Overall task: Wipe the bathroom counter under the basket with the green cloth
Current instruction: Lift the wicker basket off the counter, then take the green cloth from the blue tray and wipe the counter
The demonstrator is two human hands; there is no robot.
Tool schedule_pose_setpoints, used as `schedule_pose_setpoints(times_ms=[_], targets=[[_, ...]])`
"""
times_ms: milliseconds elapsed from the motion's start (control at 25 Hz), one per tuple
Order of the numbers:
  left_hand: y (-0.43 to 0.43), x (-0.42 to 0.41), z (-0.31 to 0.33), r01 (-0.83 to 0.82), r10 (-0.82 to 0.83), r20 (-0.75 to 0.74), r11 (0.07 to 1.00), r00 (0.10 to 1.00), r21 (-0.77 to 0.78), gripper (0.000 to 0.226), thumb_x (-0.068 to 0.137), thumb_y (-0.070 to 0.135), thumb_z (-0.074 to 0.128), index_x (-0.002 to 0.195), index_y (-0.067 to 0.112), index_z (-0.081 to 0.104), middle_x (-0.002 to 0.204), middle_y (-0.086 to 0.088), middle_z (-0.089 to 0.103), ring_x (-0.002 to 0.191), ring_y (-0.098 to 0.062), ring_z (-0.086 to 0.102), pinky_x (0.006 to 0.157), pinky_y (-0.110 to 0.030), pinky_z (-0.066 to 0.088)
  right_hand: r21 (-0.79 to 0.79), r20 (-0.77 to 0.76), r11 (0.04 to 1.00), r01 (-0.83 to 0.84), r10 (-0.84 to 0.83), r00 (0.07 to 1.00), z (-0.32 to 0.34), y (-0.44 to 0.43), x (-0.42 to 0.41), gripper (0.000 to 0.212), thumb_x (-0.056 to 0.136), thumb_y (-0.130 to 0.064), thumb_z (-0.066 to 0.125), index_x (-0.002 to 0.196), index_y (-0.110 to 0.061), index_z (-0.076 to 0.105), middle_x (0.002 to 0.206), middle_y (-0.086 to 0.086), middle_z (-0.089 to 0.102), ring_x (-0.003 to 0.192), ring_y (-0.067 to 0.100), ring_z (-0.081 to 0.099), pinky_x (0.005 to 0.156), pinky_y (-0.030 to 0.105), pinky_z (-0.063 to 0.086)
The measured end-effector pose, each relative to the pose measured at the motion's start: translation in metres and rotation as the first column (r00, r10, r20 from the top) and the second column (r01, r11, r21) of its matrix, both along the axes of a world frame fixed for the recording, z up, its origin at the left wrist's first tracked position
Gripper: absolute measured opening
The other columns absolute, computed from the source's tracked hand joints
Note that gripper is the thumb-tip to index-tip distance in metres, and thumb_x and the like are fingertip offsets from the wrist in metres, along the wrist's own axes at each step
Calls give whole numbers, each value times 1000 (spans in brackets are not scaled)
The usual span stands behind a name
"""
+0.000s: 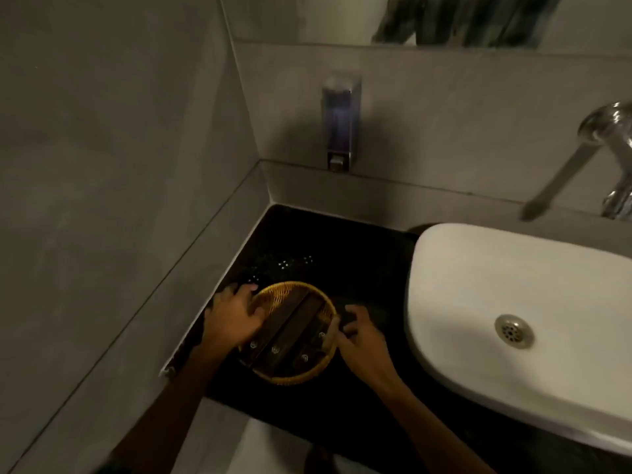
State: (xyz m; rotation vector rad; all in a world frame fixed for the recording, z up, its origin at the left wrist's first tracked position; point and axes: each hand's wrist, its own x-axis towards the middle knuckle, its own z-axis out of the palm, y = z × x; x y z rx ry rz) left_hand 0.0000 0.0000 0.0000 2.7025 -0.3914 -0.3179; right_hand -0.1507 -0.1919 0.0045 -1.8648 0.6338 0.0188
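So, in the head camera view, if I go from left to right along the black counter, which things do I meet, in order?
Left hand → basket → right hand → white sink. Both hands are at the basket's rim, one on each side.

Dim, grey-tiled walls (113,159) meeting in a corner. Soap dispenser (341,123) fixed to rear wall, mirror (342,18) above, chrome tap (612,155) at right. White basin (478,302) at right edge of black worktop.
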Motion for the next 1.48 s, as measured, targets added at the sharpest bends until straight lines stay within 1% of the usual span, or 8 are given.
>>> schedule_pose_setpoints(times_ms=[80, 120, 280, 520, 680, 1000, 1200, 1480], targets=[[-29, -25, -42, 105, -116, -237, 993, 965, -60, 56, 82, 44, 60, 132, 22, 48, 134, -15, 55, 121, -34, 52, 100, -43, 42, 96, -174, 978, 186, -168, 970, -45, -7, -44, 42, 91, -34, 52, 130, -24, 39, 103, 1, 65, 82, 10, 66, 63, 18, 52], [-25, -30, -35, 20, -52, -294, 994, 954, -110, 52, 86, 36, 62, 132, 19, 48, 133, -14, 57, 120, -33, 55, 98, -38, 42, 159, -157, 970, 184, -159, 975, -45, -4, -37, 43, 91, -33, 52, 131, -27, 38, 108, 2, 65, 87, 14, 67, 69, 24, 55], [-13, -37, -17, -186, 115, -247, 940, 962, -287, 40, 94, 35, 52, 131, 19, 51, 130, -14, 60, 117, -33, 57, 97, -43, 44, 318, -159, 930, 186, -142, 977, -41, -11, -28, 49, 88, -29, 59, 132, -27, 39, 109, 6, 63, 90, 20, 67, 81, 38, 58], [-35, -126, -12, -182, 9, -412, 906, 911, -381, 39, 93, 29, 56, 131, 24, 51, 109, -9, 62, 92, -28, 66, 77, -48, 59, 236, -157, 923, 303, -271, 950, -34, -36, -152, 42, 81, -14, 71, 118, -23, 53, 85, 5, 64, 71, 16, 69, 61, 22, 56], [-45, -168, -13, -58, -144, -439, 909, 887, -414, 37, 94, 12, 53, 129, 22, 50, 101, 6, 56, 85, -11, 61, 50, -18, 56, 222, -177, 871, 437, -405, 897, -21, -50, -195, 41, 81, -9, 70, 115, -22, 53, 89, 6, 67, 77, 15, 69, 62, 26, 56], [-56, -189, -36, -5, -211, -444, 899, 871, -438, 38, 92, 6, 55, 125, 24, 50, 102, 13, 53, 90, -12, 61, 52, -16, 55, 80, -222, 902, 424, -398, 890, -25, -74, -202, 43, 80, -14, 70, 120, -21, 54, 93, 0, 65, 84, 14, 65, 70, 31, 57], [-68, -178, -26, 184, -212, -114, 959, 971, -216, 38, 90, 23, 60, 127, 20, 52, 123, -10, 54, 97, -14, 53, 76, -31, 49, -10, -151, 884, 467, -463, 873, -21, -94, -219, 33, 82, -28, 69, 110, -25, 54, 91, -4, 63, 83, 7, 62, 63, 18, 47], [-230, -234, 38, 381, -357, 134, 836, 924, -394, 30, 89, 21, 60, 118, 26, 56, 107, 10, 57, 92, -9, 58, 75, -20, 49, -80, 24, 802, 592, -592, 806, 3, -200, -318, 5, 84, -16, 66, 85, -21, 67, 78, 4, 70, 71, 22, 67, 70, 38, 55]])
